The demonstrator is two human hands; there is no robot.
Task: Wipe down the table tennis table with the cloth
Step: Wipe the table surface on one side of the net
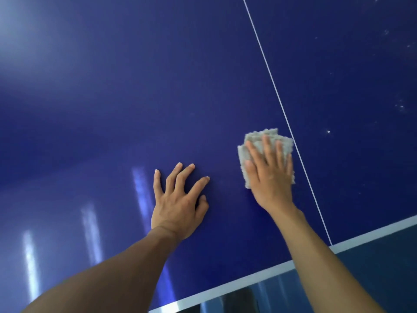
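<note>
**A:** Nearest the lens are two bare forearms. The left forearm comes in low from the left, and the right forearm rises from the bottom right corner.

**B:** And the cloth?

**A:** The cloth lies flat on the table tennis table, under the right hand. It pokes out beyond the fingertips and past the thumb side, and a fringe shows by the little finger.

**B:** What does it look like?

**A:** Pale grey-beige and fluffy, bunched into a thick pad with ragged edges. It sits just left of the thin white line, its right edge about reaching it.

**B:** How are the hands set?

**A:** The right hand is palm down, fingers straight and slightly spread, pressing on the cloth. The left hand is splayed wide, fingertips on the bare blue top, near the right hand but apart from it.

**B:** And the surface?

**A:** Deep glossy blue, with light streaks at the left, pale specks right of the line, and a white edge band along the near side.
</note>
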